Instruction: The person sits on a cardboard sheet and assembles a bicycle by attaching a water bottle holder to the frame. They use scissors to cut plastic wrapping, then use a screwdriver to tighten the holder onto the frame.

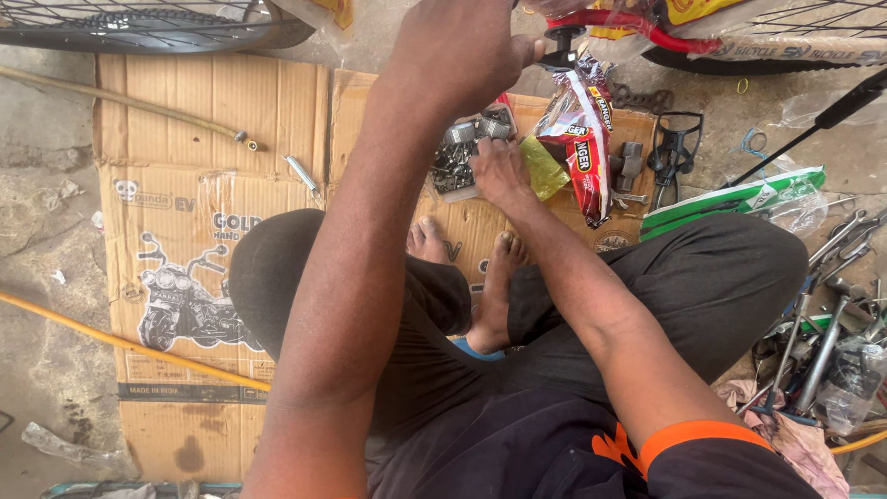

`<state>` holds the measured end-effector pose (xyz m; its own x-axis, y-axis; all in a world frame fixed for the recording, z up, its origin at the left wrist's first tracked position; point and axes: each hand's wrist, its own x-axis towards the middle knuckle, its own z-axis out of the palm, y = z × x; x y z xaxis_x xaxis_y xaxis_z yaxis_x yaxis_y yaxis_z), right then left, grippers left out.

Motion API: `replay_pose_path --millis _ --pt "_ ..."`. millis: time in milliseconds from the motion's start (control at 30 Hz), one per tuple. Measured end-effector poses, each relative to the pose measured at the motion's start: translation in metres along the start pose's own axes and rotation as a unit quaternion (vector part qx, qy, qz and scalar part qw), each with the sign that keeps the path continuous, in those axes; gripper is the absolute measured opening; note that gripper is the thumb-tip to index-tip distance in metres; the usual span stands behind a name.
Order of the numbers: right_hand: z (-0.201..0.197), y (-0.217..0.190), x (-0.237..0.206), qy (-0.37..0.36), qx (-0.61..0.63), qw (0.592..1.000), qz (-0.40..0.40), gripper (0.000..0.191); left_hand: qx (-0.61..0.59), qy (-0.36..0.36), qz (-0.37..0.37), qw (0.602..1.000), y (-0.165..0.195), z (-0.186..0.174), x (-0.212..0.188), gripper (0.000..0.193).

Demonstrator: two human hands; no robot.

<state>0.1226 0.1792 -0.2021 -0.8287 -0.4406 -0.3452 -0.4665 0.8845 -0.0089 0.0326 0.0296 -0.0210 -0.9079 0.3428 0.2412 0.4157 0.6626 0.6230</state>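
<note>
Flattened cardboard [208,120] on a concrete floor, a person sitting cross-legged beside a bicycle.

Left hand [462,51] is raised, its fingers [522,48] closed around a black pedal part [561,46] at the red bicycle frame [637,23]; the part's axis runs roughly upright, just right of the fingertips. Right hand [499,171] rests lower on a pile of small grey metal parts [462,152], fingers curled down into them, though whether they grip one I cannot tell. Just right of those fingers lie a yellow-green pouch [543,166] and a red wrapper [582,148]; black pedals [673,148] sit further right. Wrenches [822,314] lie well apart, right of the knee.
</note>
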Motion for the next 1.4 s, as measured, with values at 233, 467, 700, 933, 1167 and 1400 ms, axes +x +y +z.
replay_pose_path --millis 233,467,700,933,1167,1400 --pt "-0.006 -0.005 -0.002 -0.005 0.058 0.998 0.034 0.014 -0.011 -0.017 -0.023 1.0 0.011 -0.006 0.002 0.041" --pt "-0.037 0.031 0.016 0.028 0.36 0.924 0.128 0.022 -0.009 -0.058 -0.049 0.997 0.013 -0.007 -0.003 0.04" --pt "-0.12 0.082 -0.03 0.123 0.422 0.898 0.013 0.028 0.015 -0.074 -0.014 0.997 0.016 0.009 0.006 0.018" --pt "-0.166 0.081 -0.08 0.183 0.74 0.647 0.009 0.025 -0.043 0.032 0.057 0.997 0.026 0.003 0.002 0.019" --pt "-0.178 0.078 -0.09 0.285 0.758 0.582 -0.073 0.053 -0.107 0.027 0.06 0.992 0.044 -0.026 0.004 0.014" --pt "-0.183 0.079 -0.098 0.336 0.704 0.621 -0.077 0.06 -0.226 -0.13 -0.047 0.964 0.058 -0.033 0.006 0.021"
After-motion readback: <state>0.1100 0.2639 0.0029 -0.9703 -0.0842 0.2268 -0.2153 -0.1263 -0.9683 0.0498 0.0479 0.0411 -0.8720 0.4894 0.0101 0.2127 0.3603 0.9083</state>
